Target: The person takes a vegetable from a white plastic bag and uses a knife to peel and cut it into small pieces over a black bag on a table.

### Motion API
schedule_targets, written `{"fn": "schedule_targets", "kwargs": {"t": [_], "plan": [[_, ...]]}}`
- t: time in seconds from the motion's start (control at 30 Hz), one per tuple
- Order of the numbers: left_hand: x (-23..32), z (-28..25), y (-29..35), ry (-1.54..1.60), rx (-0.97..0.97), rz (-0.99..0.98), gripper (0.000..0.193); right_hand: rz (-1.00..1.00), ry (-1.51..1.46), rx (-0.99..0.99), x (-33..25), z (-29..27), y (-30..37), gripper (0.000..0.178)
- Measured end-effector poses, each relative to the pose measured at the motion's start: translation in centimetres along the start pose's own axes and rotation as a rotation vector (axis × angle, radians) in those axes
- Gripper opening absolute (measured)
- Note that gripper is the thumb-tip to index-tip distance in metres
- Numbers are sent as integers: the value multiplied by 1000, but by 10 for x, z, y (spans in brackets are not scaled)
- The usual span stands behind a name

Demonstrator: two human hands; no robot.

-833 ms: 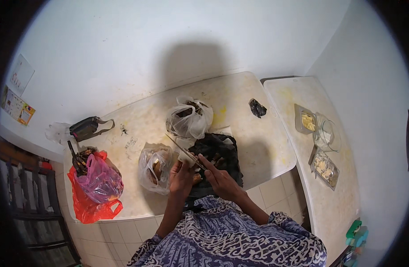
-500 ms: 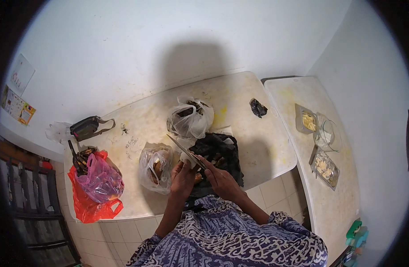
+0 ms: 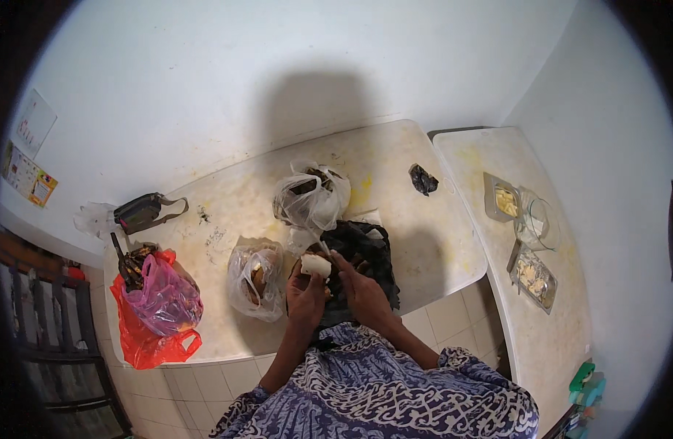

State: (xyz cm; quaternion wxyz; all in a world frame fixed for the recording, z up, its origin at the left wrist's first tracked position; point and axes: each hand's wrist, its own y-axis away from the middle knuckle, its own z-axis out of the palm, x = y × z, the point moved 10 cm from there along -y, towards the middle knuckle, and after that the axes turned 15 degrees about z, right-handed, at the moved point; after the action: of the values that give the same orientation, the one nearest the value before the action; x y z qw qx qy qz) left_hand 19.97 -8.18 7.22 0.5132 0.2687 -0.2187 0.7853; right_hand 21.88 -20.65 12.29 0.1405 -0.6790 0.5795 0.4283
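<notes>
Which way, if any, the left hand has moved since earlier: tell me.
Yes: the left hand has shifted slightly right, away from the clear bag beside it.

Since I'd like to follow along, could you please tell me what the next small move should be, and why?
Perhaps turn the white piece in the left hand toward the knife in the right hand: its upper edge looks brown beside the pale face.

Room decently lit, light seems to come from behind, high up. Big fuzzy shadow [image 3: 318, 106] on far wall [image 3: 183, 95], softer one on right of worktop [image 3: 395, 150]. Shiny glints on purple bag [image 3: 163, 301]. Left rack [image 3: 62, 322] murky. Knife blade [image 3: 323, 248] smeary. Fisheye bends edges, corners black.
</notes>
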Motion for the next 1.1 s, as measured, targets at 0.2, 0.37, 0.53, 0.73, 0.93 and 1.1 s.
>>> {"fn": "schedule_targets", "kwargs": {"t": [0.2, 0.37, 0.53, 0.73, 0.93, 1.1], "plan": [[7, 17, -3, -129, -80, 3, 40, 158, -132, -27, 46, -4, -15, 44], [10, 3, -7, 3, -17, -37, 43, 165, -324, -13, 42, -8, -9, 38], [9, -2, -10, -28, -41, -37, 39, -78, -276, -37, 2, -10, 3, 41], [10, -2, -12, -179, -9, -48, 35, -290, -218, -19, -17, 3, 0, 51], [7, -9, -10, -221, 9, -82, 38, -66, -44, -202, -12, 9, -5, 50], [-1, -17, -11, -168, -8, -125, 44, -45, -1, -205, -3, 25, -15, 50]]}}
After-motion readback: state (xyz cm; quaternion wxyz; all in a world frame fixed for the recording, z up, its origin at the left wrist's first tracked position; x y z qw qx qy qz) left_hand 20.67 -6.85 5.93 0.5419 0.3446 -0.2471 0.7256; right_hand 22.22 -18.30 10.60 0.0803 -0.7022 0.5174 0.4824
